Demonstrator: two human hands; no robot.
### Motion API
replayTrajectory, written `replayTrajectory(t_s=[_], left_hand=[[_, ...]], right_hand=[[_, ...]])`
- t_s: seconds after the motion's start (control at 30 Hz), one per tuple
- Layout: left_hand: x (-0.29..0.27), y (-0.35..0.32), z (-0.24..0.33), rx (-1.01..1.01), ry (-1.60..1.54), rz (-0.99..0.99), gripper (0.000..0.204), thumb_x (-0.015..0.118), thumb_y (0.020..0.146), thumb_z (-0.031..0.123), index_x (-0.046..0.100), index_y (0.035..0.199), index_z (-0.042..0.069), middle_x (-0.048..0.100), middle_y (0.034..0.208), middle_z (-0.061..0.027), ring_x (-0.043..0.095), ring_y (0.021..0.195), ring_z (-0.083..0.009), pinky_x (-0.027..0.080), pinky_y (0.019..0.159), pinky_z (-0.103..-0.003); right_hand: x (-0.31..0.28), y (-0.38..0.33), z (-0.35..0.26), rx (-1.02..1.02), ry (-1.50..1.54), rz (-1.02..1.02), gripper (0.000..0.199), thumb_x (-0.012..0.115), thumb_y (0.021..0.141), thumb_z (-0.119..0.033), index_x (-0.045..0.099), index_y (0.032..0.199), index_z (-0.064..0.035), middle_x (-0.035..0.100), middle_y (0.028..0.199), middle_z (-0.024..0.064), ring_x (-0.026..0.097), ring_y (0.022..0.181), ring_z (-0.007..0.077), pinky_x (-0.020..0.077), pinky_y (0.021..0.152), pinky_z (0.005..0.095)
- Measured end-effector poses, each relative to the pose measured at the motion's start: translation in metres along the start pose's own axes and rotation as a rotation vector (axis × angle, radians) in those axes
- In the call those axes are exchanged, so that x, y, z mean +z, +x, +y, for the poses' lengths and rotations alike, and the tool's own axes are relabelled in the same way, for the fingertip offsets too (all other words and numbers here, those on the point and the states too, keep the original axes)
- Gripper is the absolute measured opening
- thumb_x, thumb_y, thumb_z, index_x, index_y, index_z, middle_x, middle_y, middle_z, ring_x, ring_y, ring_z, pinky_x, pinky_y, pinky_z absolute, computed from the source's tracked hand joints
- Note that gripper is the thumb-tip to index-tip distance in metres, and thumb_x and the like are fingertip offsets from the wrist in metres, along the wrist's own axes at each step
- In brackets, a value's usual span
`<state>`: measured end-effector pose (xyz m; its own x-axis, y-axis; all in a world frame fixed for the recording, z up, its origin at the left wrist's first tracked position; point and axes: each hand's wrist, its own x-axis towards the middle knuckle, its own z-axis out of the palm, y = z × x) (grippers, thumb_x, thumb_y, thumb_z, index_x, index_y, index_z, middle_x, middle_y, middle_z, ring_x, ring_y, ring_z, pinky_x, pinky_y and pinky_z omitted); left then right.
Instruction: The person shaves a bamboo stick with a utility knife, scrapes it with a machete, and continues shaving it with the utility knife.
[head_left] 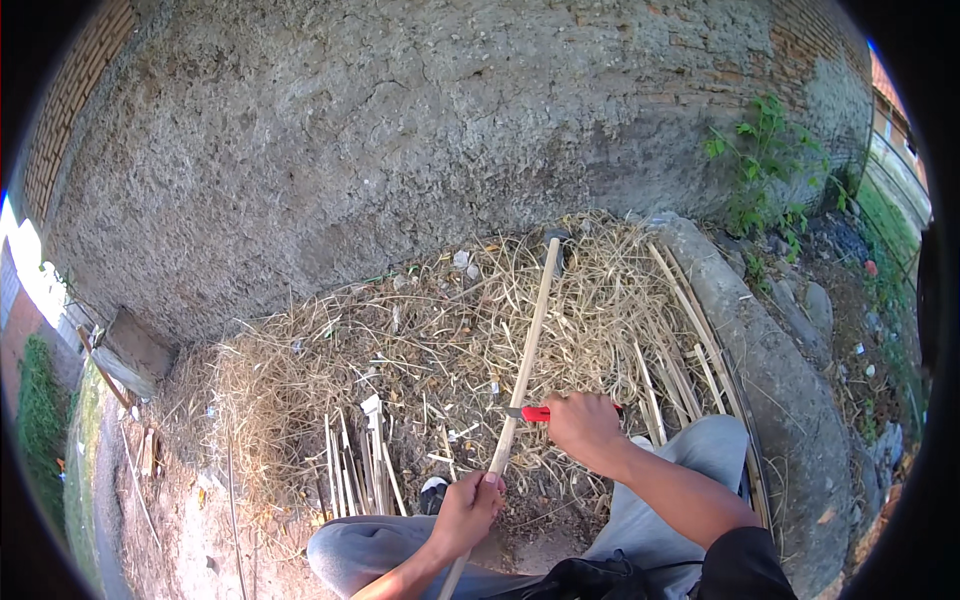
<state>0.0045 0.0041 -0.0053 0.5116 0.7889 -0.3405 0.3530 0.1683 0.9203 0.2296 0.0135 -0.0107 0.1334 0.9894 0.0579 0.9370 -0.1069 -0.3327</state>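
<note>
A long pale bamboo strip (535,335) slants from my lap up toward the wall. My left hand (468,512) is closed round its lower part, thumb on top. In my right hand (584,430) is a red utility knife (536,413), gripped in a fist. Its grey blade lies against the strip, a little above my left hand; whether it cuts into the wood I cannot tell. My bent knees in grey trousers (370,548) frame both hands. Dry shavings (590,300) cover the ground around the strip's upper half.
Several cut strips (345,465) lie left of my left hand, and longer strips (690,310) lie at the right along a concrete edge (760,390). A rough wall (400,150) rises ahead. Green plants (765,160) grow at its right, and a block (135,350) stands at the left.
</note>
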Motion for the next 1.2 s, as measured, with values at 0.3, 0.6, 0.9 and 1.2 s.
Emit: replayTrajectory(t_s=[0.3,0.6,0.9,1.2], left_hand=[[-0.001,0.000,0.000,-0.033,0.194,0.033,0.032,0.041,0.102,0.025,0.056,0.091,-0.001,0.056,0.062,-0.0055,0.054,0.054,-0.0115,0.044,0.051,-0.029],[0.004,-0.033,-0.012,0.061,0.282,0.013,0.023,0.046,0.100,0.018,0.057,0.094,-0.001,0.059,0.067,-0.0045,0.057,0.057,-0.0109,0.044,0.049,-0.029],[0.009,-0.079,-0.007,0.147,0.396,0.050,0.027,0.046,0.099,0.021,0.055,0.083,0.001,0.049,0.055,-0.0044,0.046,0.051,-0.0109,0.038,0.047,-0.031],[-0.014,-0.148,-0.024,-0.047,0.439,0.059,0.030,0.047,0.100,0.026,0.057,0.085,0.002,0.050,0.057,-0.0006,0.044,0.053,-0.0085,0.038,0.046,-0.029]], right_hand=[[0.032,0.023,0.011,0.042,-0.049,0.041,0.015,0.053,0.083,-0.007,0.068,0.083,-0.0052,0.068,0.071,0.0165,0.069,0.065,0.0330,0.0527,0.058,0.0463],[0.036,0.044,0.046,0.219,-0.037,0.045,0.019,0.054,0.087,-0.010,0.071,0.083,-0.0040,0.069,0.077,0.0153,0.069,0.072,0.0320,0.0521,0.067,0.0473],[0.036,0.053,0.074,0.380,0.043,-0.033,0.015,0.057,0.085,-0.008,0.071,0.085,-0.0029,0.068,0.084,0.0183,0.069,0.079,0.0338,0.0516,0.070,0.0470],[0.052,0.044,0.098,0.358,-0.095,0.076,0.019,0.053,0.087,-0.010,0.072,0.088,-0.0050,0.070,0.089,0.0149,0.069,0.086,0.0305,0.0539,0.073,0.0419]])
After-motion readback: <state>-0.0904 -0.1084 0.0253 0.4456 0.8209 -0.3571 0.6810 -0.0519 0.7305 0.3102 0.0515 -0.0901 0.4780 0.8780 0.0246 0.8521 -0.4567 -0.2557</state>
